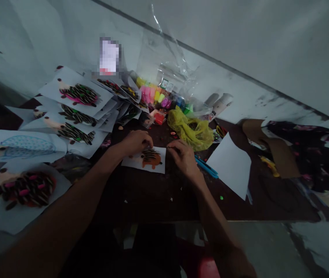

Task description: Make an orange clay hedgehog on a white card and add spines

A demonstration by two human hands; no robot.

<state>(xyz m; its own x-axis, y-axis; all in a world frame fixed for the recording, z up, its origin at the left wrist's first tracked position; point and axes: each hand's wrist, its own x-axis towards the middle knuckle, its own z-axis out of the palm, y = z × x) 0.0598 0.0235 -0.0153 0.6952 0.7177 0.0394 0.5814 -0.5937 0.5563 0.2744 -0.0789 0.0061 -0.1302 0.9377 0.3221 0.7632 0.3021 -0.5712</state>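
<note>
A small white card lies on the dark table, bearing a hedgehog picture with an orange-brown body and dark, seed-like spines along its upper side. My left hand is curled over the card's upper left corner, fingers bent close to the spines; what they hold, if anything, is hidden. Just right of the card, my right hand has thumb and fingertips pinched together. Something small and dark seems to be at those fingertips, too small to name. Beside the right wrist lies a blue tool, partly covered.
Finished hedgehog pictures are piled at left. Behind my hands sit a yellow plastic bag and a clear bag of coloured clay. White paper, a yellow cutter and brown cardboard lie right. A wall backs the table.
</note>
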